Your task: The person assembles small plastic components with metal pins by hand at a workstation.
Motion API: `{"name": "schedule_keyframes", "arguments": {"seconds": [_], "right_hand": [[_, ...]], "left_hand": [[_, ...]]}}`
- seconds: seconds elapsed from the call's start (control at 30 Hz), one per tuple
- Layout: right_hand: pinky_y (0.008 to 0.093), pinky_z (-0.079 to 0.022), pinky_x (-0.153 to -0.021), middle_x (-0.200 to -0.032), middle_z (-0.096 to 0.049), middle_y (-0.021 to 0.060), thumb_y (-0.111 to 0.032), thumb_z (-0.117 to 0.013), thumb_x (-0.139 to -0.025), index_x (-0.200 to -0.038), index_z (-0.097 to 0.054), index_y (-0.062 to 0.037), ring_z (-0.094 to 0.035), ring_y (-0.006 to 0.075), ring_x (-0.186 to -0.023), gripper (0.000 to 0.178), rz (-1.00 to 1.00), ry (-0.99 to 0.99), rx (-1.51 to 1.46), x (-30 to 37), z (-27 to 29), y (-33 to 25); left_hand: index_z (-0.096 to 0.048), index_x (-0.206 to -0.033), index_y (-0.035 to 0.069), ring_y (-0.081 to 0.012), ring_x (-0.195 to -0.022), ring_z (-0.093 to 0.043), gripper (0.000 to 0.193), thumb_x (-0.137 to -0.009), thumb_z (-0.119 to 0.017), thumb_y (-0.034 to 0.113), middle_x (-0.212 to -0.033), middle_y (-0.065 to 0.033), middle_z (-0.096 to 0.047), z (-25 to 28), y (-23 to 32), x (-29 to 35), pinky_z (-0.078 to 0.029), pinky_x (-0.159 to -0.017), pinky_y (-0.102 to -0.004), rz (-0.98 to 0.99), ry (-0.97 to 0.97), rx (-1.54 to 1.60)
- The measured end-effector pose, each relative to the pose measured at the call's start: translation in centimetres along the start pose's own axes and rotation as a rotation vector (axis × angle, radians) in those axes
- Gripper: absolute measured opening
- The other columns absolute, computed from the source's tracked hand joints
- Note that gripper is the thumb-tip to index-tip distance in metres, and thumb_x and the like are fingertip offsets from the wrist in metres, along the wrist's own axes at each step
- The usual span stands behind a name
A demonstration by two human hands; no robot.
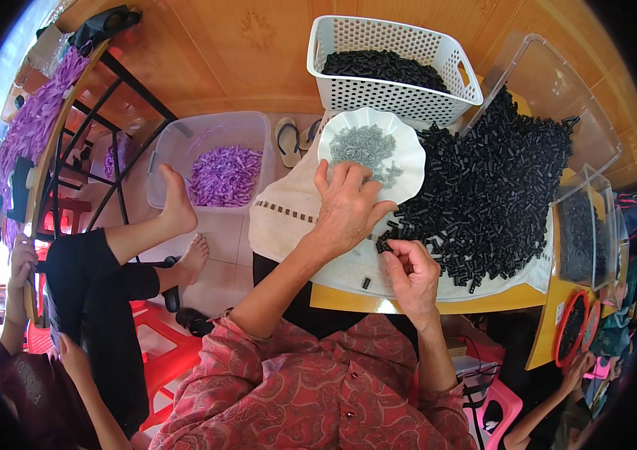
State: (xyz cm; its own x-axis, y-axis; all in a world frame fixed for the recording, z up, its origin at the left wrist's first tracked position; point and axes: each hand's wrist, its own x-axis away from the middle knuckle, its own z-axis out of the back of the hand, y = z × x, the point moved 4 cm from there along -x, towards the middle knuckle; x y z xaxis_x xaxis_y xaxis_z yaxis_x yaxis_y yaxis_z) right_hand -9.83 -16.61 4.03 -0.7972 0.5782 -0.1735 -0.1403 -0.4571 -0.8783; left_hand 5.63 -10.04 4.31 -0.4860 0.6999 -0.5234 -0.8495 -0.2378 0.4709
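My left hand reaches over the near rim of a white scalloped plate, fingers apart. Its fingertips are at the small clear plastic pieces heaped in the plate; I see nothing held. My right hand is closed at the near left edge of a wide pile of short black tubes. Thumb and forefinger pinch what looks like one black tube, partly hidden by the fingers. Another single black tube lies on the pale cloth left of this hand.
Behind the plate stands a white perforated basket of black pieces. Clear bins flank the pile's right. On the floor, a translucent tub holds purple pieces. A person's bare foot is beside it; another person's hand shows lower right.
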Motion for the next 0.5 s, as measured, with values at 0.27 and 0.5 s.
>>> {"name": "schedule_keyframes", "arguments": {"seconds": [0.27,0.5], "right_hand": [[0.0248,-0.046,-0.055,-0.079,-0.059,0.0076,0.003,-0.065,-0.081,-0.099,-0.063,0.0012,-0.057,0.0120,-0.060,0.018,0.008,0.006,-0.001,-0.04,0.01,0.04],[0.0246,-0.046,-0.054,-0.079,-0.058,0.0075,0.003,-0.065,-0.082,-0.098,-0.063,0.0012,-0.057,0.0116,-0.060,0.017,0.004,0.001,-0.005,-0.01,-0.04,-0.05]], "left_hand": [[-0.066,-0.089,0.009,-0.0271,-0.106,-0.048,0.021,-0.074,-0.075,0.020,-0.102,-0.0059,-0.056,-0.05,0.25,0.27,-0.022,-0.098,-0.0561,-0.030,0.035,0.062],[-0.067,-0.083,0.008,-0.0254,-0.098,-0.053,0.014,-0.073,-0.074,0.014,-0.093,-0.0046,-0.058,-0.23,0.49,0.51,-0.024,-0.098,-0.0536,-0.067,0.101,0.086]]}}
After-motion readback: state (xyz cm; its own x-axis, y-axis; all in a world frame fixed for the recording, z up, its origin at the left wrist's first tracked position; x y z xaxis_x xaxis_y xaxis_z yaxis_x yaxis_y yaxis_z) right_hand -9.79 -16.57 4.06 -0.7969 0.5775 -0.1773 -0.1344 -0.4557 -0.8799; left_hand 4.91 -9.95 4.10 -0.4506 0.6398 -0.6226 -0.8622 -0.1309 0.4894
